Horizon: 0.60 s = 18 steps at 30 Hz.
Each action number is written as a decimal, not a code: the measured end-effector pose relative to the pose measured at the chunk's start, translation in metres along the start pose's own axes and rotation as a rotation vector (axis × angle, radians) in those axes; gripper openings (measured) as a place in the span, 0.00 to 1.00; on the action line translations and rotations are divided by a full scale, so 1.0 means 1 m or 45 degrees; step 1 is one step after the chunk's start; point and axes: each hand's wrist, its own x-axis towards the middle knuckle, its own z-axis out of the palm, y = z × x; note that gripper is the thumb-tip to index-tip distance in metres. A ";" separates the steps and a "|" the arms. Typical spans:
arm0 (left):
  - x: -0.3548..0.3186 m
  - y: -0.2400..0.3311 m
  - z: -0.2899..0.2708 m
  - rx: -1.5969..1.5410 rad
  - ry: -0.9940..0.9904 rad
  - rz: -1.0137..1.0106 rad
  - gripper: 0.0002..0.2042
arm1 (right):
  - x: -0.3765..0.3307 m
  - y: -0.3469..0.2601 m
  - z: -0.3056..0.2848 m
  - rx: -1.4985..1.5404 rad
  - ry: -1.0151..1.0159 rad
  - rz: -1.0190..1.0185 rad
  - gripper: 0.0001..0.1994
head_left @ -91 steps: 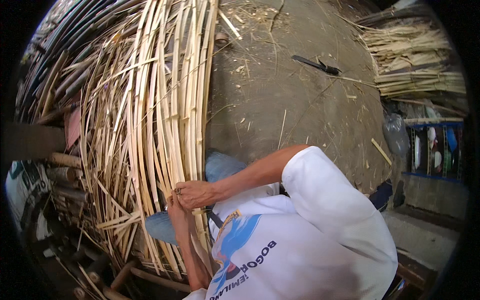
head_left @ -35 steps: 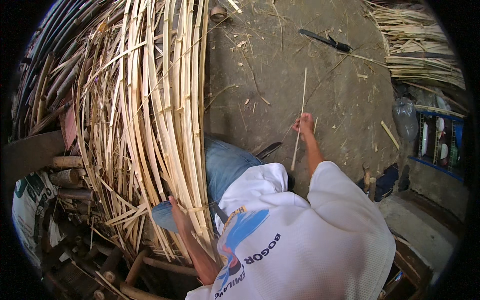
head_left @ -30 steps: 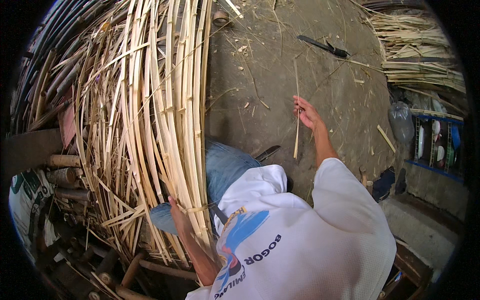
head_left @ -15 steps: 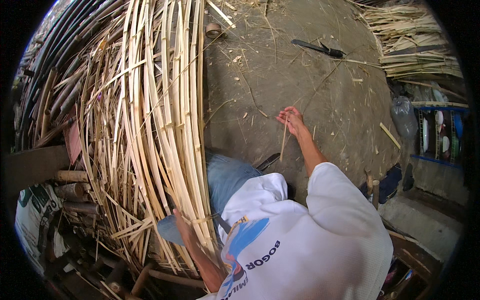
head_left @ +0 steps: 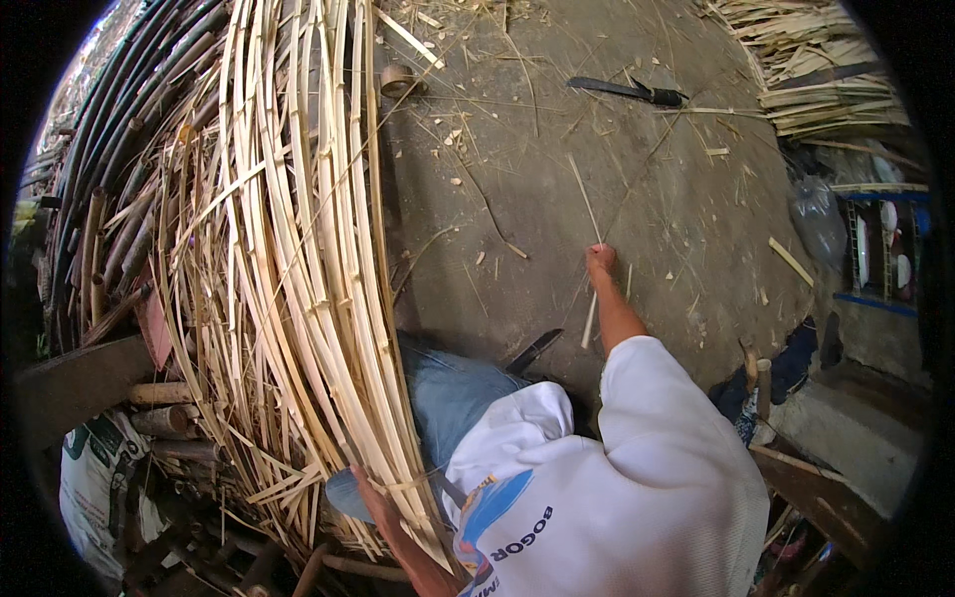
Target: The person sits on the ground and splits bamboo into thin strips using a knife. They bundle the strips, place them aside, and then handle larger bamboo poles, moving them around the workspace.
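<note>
My right hand [head_left: 601, 261] is a closed fist above the dirt floor, gripping a thin bamboo strip [head_left: 585, 199]. The strip sticks out both ahead of the fist and back toward my sleeve. Low in the view, my left hand [head_left: 368, 490] rests against the left edge of a long bundle of split bamboo strips [head_left: 343, 318]. Its fingers are mostly hidden, so their grip does not show. A narrow tie [head_left: 406, 485] crosses the bundle beside that hand. The bundle lies along my jeans-covered leg [head_left: 453, 393].
A dark knife blade [head_left: 535, 350] lies by my knee. Farther off on the floor [head_left: 477, 289] are a black sheath-like thing [head_left: 627, 92], a short bamboo ring [head_left: 398, 82] and scattered shavings. More strips [head_left: 836, 80] are stacked far right. Dark poles [head_left: 104, 129] lean far left.
My right hand has gone from loosely spread fingers to a fist round the thin strip, and sits slightly nearer me. My left hand stays at the bundle. The whole view has shifted a little.
</note>
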 end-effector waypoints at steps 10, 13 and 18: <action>-0.026 0.011 0.000 -0.118 0.019 0.022 0.49 | -0.042 -0.066 -0.009 -0.219 0.342 0.270 0.19; -0.026 0.011 0.003 -0.093 0.046 0.034 0.49 | -0.023 -0.051 -0.007 -0.210 0.273 0.216 0.16; -0.042 0.041 0.012 -0.082 0.111 -0.032 0.48 | -0.045 -0.079 -0.010 0.214 0.408 -0.217 0.10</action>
